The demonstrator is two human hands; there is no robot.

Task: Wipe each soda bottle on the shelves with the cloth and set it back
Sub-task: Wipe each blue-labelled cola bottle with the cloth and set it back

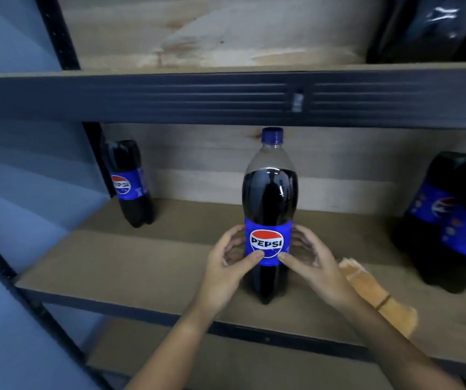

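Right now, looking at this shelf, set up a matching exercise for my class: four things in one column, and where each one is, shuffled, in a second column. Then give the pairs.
Things
1. centre bottle
2. small bottle
3. orange cloth
4. bottle group

Places
A. far left, at the back by the upright post
B. lying on the shelf board behind the right hand
C. between both hands, left hand on the label
D. right edge of the shelf

Pairs: 1-C, 2-A, 3-B, 4-D
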